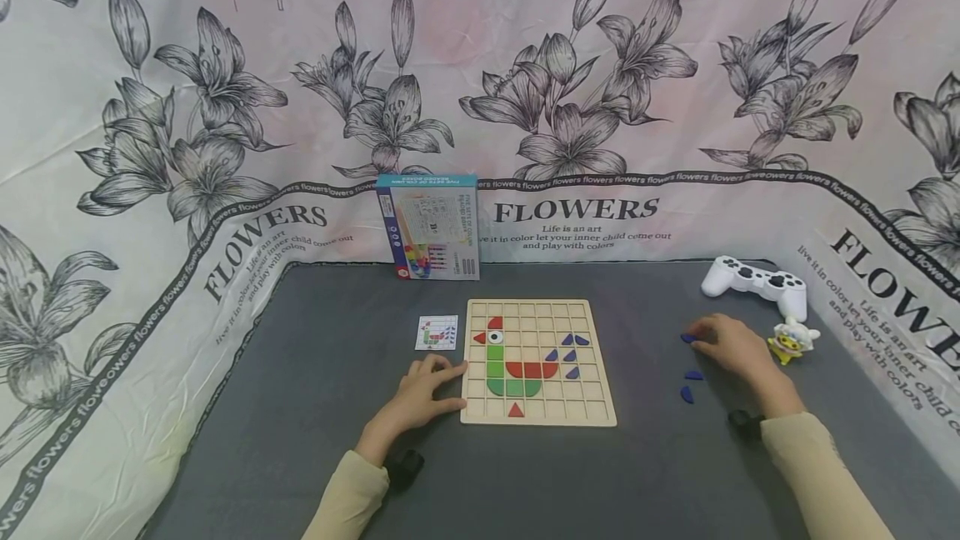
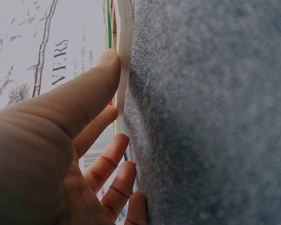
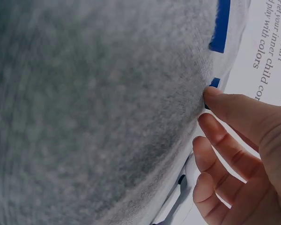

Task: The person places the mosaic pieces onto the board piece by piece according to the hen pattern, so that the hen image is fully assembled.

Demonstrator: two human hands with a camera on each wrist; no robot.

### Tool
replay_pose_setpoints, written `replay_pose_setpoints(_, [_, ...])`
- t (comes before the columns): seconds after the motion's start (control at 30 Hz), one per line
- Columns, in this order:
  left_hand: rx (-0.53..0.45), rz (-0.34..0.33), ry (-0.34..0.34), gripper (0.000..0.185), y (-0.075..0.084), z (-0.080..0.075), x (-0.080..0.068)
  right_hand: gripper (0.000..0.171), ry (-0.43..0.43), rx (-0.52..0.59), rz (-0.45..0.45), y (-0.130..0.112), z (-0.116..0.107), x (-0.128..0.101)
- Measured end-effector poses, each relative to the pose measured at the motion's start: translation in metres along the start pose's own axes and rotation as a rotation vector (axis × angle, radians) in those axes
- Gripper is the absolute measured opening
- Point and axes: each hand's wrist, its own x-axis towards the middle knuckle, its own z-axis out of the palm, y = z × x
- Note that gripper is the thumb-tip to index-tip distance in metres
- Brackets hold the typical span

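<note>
Square wooden grid board (image 1: 600,407) at middle of dark grey surface (image 1: 300,440), open room near and left. Left hand (image 1: 420,394) flat, fingers straight, pressing board left edge. Right hand (image 1: 731,346) right of board, fingertips touching small blue curved piece (image 1: 687,338); two more blue pieces (image 1: 690,384) just near of hand.

1. A flat, square, pale wooden grid board (image 1: 538,362) lies on the grey cloth, its left edge touched by the left hand (image 1: 423,394).
2. Set in its cells are red, green and blue tiles forming a rooster: red comb and beak, a white eye, a green and red body, and blue tail pieces.
3. A small blue curved tile (image 1: 687,338) lies on the cloth right of the board, touching the right hand's (image 1: 731,347) fingertips.
</note>
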Motion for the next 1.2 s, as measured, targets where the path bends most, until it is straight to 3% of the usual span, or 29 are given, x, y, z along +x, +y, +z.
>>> replay_pose_setpoints(0.53, [-0.002,-0.002,-0.003,0.061,-0.001,0.0,0.0,0.016,0.031,0.023,-0.037,-0.046,0.003,0.001])
replay_pose_setpoints(1.2, [0.004,0.007,0.008,0.06,-0.001,0.002,0.0,0.012,0.037,0.001,-0.162,-0.104,0.03,0.01])
